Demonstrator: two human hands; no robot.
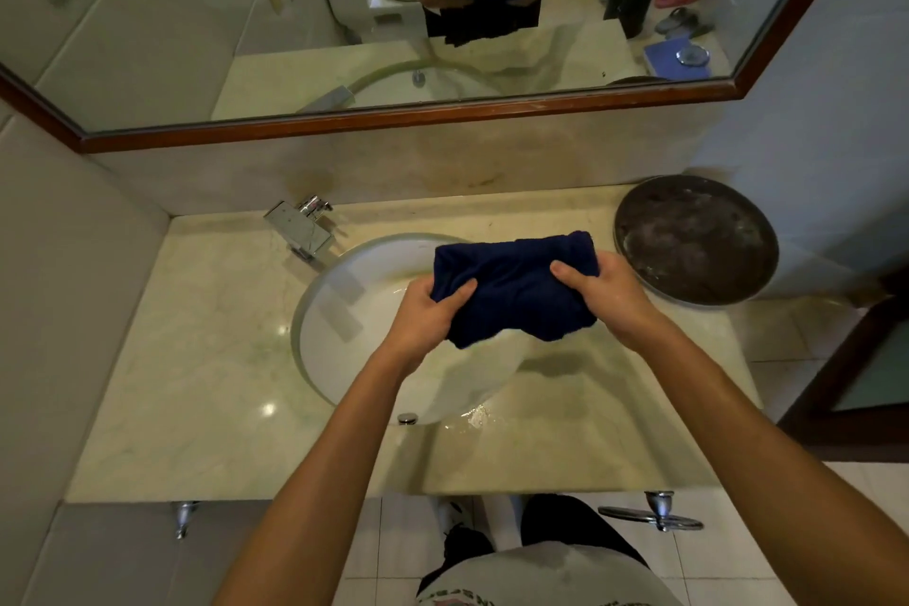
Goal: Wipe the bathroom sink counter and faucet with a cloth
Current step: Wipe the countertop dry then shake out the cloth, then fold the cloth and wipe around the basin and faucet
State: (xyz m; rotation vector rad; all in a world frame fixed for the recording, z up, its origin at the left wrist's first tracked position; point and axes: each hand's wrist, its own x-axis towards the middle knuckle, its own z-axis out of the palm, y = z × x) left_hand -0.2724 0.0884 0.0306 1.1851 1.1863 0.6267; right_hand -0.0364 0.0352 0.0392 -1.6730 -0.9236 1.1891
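Observation:
A dark blue cloth (516,285) is bunched up and held in the air over the white round sink basin (344,310). My left hand (428,315) grips its left end and my right hand (605,290) grips its right end. The chrome square faucet (302,229) stands at the back left of the basin, apart from both hands. The beige marble counter (196,384) surrounds the basin; a small wet patch (472,413) glistens at its front, near the chrome drain knob (408,418).
A round dark metal tray (696,239) rests on the counter's back right corner. A wood-framed mirror (393,15) spans the wall behind. A tiled wall bounds the counter on the left, a dark door frame (861,359) on the right.

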